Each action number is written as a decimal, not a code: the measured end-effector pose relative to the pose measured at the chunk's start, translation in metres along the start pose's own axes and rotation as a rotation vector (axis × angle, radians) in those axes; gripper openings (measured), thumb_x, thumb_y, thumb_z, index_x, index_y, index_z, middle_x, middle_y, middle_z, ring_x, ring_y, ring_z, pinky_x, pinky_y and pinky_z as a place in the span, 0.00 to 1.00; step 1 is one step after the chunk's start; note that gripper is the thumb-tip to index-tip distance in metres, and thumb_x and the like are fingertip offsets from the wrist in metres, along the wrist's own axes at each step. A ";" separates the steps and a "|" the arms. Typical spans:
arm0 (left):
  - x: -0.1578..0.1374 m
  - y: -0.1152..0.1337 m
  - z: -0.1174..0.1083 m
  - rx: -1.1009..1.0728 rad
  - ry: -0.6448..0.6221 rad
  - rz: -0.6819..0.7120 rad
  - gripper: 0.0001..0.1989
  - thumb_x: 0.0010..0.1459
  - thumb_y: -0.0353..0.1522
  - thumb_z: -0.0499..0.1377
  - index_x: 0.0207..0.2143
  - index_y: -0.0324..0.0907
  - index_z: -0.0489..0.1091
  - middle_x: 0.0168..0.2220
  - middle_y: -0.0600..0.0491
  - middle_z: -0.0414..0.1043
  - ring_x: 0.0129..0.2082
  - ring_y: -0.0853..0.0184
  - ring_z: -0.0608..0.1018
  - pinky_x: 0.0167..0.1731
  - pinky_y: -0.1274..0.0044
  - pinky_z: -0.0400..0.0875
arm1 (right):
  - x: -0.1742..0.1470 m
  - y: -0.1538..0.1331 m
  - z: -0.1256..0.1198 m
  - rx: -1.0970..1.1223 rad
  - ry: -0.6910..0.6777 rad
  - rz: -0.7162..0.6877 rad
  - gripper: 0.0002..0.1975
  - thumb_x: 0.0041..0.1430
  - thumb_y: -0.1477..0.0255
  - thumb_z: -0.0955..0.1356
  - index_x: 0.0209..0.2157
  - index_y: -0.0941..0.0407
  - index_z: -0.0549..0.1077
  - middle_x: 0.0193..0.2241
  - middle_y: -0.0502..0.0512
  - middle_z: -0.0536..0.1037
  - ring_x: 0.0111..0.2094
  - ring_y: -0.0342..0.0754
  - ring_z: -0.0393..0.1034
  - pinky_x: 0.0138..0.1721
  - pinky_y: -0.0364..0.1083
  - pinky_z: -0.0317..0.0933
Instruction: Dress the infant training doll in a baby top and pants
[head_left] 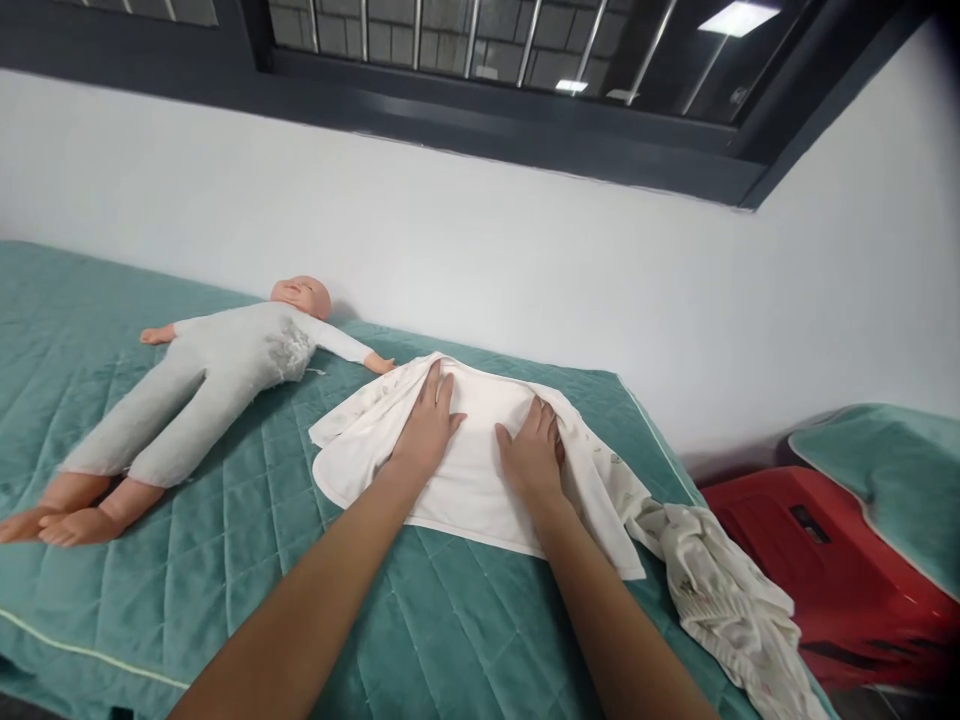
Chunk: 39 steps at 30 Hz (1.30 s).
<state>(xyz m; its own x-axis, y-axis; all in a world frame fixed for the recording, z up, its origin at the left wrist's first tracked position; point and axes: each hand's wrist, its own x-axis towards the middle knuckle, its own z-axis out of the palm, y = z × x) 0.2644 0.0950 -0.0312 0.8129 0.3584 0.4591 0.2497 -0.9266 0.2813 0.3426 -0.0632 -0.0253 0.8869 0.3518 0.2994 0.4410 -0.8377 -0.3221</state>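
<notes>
A small white baby shirt (480,480) lies opened out in front of me, its front panels turned to the sides and its plain inside facing up. My left hand (426,430) rests on the left panel near the collar, fingers stretched out and thumb apart. On the opposite side, my right hand (531,450) touches the right panel's edge with fingers extended and thumb spread; some of its fingertips are partly hidden. A baby doll (225,350) in a pale suit lies on its back to the left, one hand close to the shirt's left sleeve.
A green quilted cover (247,580) lies under everything. Crumpled patterned baby clothing (720,590) hangs near the right edge. Beyond it stands a red plastic stool (810,560) with green fabric (892,470). A white wall (480,250) and barred window (487,60) are behind.
</notes>
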 end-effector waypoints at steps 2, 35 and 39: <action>-0.001 -0.001 0.001 -0.041 -0.016 0.024 0.27 0.67 0.35 0.48 0.65 0.33 0.53 0.71 0.38 0.36 0.69 0.51 0.52 0.65 0.61 0.54 | 0.000 0.001 0.001 0.026 -0.036 0.010 0.37 0.64 0.61 0.57 0.66 0.69 0.47 0.67 0.73 0.51 0.68 0.61 0.45 0.65 0.56 0.47; 0.010 -0.012 0.023 -0.180 -0.265 -0.128 0.29 0.68 0.39 0.42 0.66 0.32 0.52 0.69 0.40 0.50 0.70 0.59 0.52 0.66 0.67 0.51 | 0.004 -0.001 0.002 -0.013 -0.242 0.057 0.36 0.67 0.58 0.56 0.67 0.67 0.47 0.66 0.74 0.53 0.63 0.60 0.58 0.61 0.51 0.52; 0.013 -0.011 0.025 -0.173 -0.285 -0.117 0.28 0.68 0.37 0.42 0.64 0.29 0.55 0.68 0.39 0.52 0.69 0.59 0.53 0.67 0.68 0.49 | 0.008 -0.002 0.002 -0.047 -0.283 0.034 0.36 0.66 0.58 0.57 0.66 0.69 0.50 0.66 0.77 0.54 0.64 0.63 0.55 0.62 0.54 0.50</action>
<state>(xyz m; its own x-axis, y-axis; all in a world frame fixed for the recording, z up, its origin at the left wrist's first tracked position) 0.2848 0.1072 -0.0493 0.9045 0.3918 0.1686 0.2764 -0.8394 0.4680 0.3494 -0.0579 -0.0239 0.9069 0.4207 0.0241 0.4098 -0.8670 -0.2837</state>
